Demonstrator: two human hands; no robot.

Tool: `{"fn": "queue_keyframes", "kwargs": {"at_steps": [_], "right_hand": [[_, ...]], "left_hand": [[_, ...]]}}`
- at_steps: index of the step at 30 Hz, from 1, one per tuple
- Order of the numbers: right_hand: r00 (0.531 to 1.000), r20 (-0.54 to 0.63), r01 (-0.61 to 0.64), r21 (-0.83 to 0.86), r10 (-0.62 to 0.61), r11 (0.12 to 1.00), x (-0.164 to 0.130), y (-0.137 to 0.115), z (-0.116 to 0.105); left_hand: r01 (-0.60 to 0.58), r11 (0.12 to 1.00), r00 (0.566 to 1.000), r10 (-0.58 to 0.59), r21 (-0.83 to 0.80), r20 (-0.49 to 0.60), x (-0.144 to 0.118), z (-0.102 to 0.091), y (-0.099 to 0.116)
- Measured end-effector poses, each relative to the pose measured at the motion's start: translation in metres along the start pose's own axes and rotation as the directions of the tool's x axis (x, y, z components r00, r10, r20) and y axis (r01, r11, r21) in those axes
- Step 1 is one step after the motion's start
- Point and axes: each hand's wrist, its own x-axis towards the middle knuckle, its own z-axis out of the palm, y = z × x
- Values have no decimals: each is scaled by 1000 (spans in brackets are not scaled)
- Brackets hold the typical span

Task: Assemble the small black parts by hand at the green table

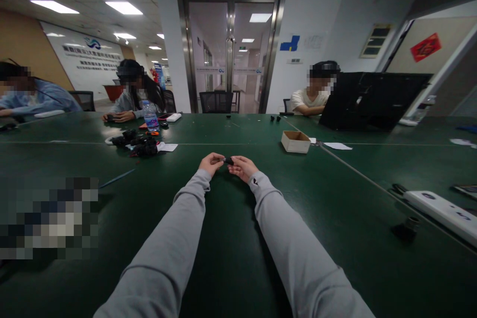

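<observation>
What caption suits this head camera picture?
Both hands, left hand and right hand, pinch a small black part over a green table.

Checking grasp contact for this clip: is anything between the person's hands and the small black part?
Nothing visible. The left hand and right hand both pinch the small black part directly, above a bare stretch of the green table.

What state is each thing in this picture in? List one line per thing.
Small black part: held between both hands.
Left hand: pinching the part.
Right hand: pinching the part.
Cardboard box: open, upright.
Water bottle: upright.
Glass doors: shut.
</observation>
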Motion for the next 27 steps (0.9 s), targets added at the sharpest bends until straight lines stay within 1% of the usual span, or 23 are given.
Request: {"fn": "queue_keyframes", "kwargs": {"at_steps": [3,6,8,9,10,12,14,16,19,23,27], "right_hand": [[1000,-7,-1,-8,1,1000,0,0,1],[1000,-7,-1,-15,1,1000,0,1,1],[1000,1,-1,-20,1,1000,1,1,0],[1000,7,0,-24,1,1000,2,1,0],[1000,12,0,-27,1,1000,2,2,-1],[1000,16,-2,-29,3,1000,2,2,-1],[1000,15,-1,-24,1,1000,2,1,-1],[1000,18,0,-18,1,1000,1,1,-1],[999,42,0,-25,1,1000,1,1,-1],[999,45,5,-30,-4,1000,1,2,-2],[998,61,2,-33,0,999,2,2,-3]], "left_hand": [[42,999,999,-42,-19,-11,0,0,4],[174,985,982,-175,-18,-70,2,3,7],[235,972,968,-231,32,-99,2,6,7],[229,971,970,-221,66,-99,2,7,6],[196,976,978,-188,93,-90,2,7,6],[99,989,994,-94,112,-49,0,8,5],[29,993,999,-28,113,-16,-2,7,4],[36,991,999,-35,128,-9,-3,6,3],[65,986,998,-61,156,-29,-2,6,2],[9,989,1000,-7,147,-15,-1,7,0],[20,988,1000,-17,153,-18,-1,6,0]]}}
